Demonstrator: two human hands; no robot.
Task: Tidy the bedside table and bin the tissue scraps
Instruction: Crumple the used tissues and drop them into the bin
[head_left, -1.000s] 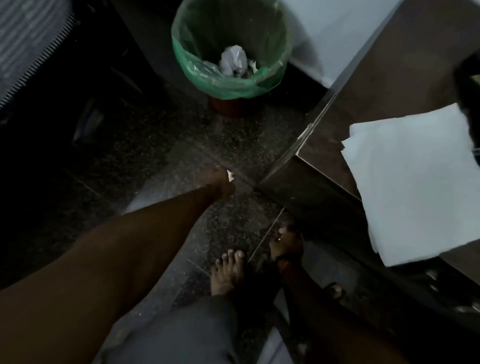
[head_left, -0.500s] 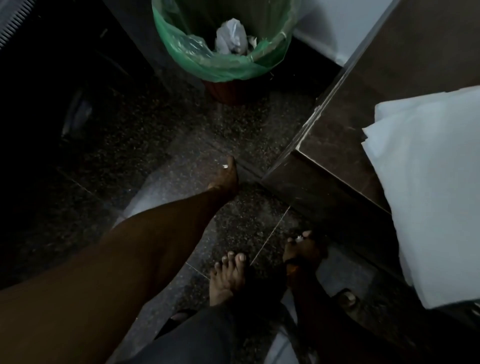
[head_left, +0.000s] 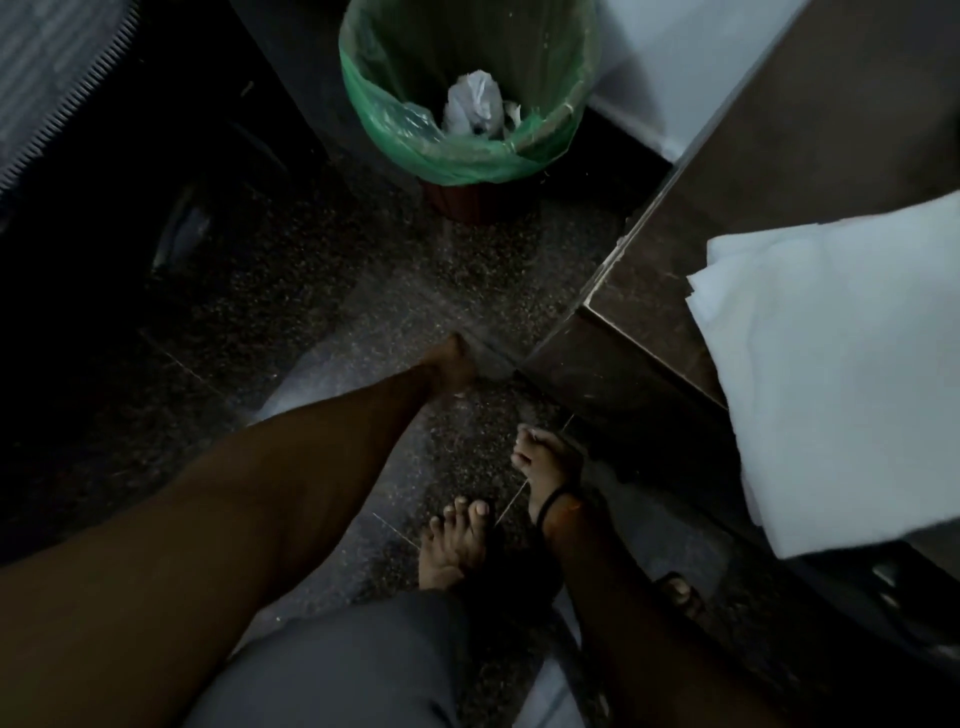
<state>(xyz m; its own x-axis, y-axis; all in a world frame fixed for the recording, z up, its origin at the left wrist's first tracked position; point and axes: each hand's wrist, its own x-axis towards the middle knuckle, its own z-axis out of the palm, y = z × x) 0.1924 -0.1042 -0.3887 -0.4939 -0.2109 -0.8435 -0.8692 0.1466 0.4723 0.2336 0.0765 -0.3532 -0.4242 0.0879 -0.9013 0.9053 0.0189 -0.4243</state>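
- Our left hand (head_left: 451, 364) reaches down to the dark speckled stone floor (head_left: 322, 291) by the corner of the dark brown bedside table (head_left: 639, 332); we cannot tell how its fingers lie.
- Our right hand (head_left: 545, 457), nearer us than that corner, has its fingers curled; any scrap held is too small to tell.
- The round bin with a green plastic liner (head_left: 395, 130) stands beyond the table corner, crumpled white tissue (head_left: 475, 106) inside.
- A stack of white paper tissues (head_left: 841, 379) lies on the table.

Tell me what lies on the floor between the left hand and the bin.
In the head view, only bare speckled floor lies between the left hand and the green-lined bin; no scraps show there, though the light is dim.
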